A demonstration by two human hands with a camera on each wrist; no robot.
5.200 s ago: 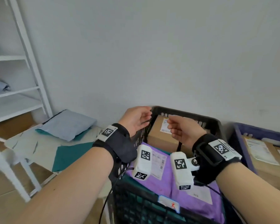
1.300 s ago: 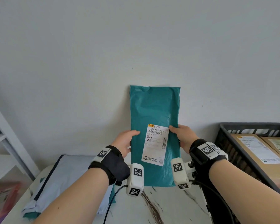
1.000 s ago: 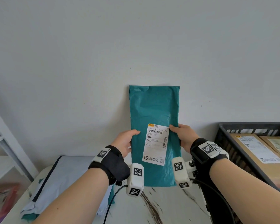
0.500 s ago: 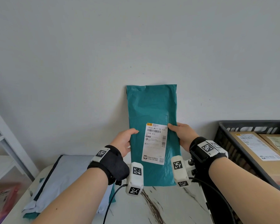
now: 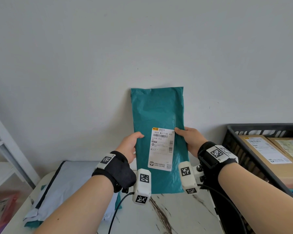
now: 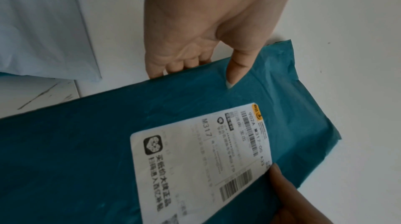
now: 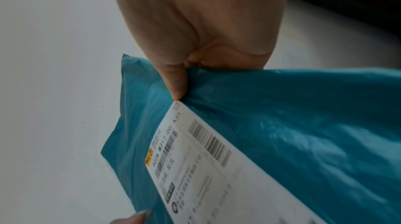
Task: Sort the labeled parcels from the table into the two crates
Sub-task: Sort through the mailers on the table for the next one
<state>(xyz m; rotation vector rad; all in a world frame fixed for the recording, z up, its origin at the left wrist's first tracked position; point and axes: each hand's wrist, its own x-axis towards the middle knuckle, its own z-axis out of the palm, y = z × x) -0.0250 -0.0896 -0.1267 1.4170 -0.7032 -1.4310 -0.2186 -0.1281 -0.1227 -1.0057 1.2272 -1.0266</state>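
Observation:
A teal plastic mailer (image 5: pixel 157 115) with a white shipping label (image 5: pixel 161 149) is held upright above the marble table (image 5: pixel 167 215), its label facing me. My left hand (image 5: pixel 130 146) pinches its left edge, thumb on the front (image 6: pixel 236 71) and fingers behind. On the other side my right hand (image 5: pixel 189 141) pinches the right edge, its thumb tip (image 7: pixel 176 87) touching the label's top corner. The teal mailer (image 6: pixel 108 142) fills the lower half of both wrist views (image 7: pixel 303 142). A black crate (image 5: pixel 243 149) stands at the right with labelled cardboard boxes (image 5: pixel 267 154) inside.
A pale blue-grey mailer (image 5: pixel 69 184) lies on the table at the left, over something teal (image 5: pixel 33 223). A white shelf frame (image 5: pixel 10 149) stands at the far left. A plain wall (image 5: pixel 142 48) is right behind the table.
Since five seconds ago both hands left the crate and picked up the teal mailer. Over the last second it has stayed upright, barely shifting left and up.

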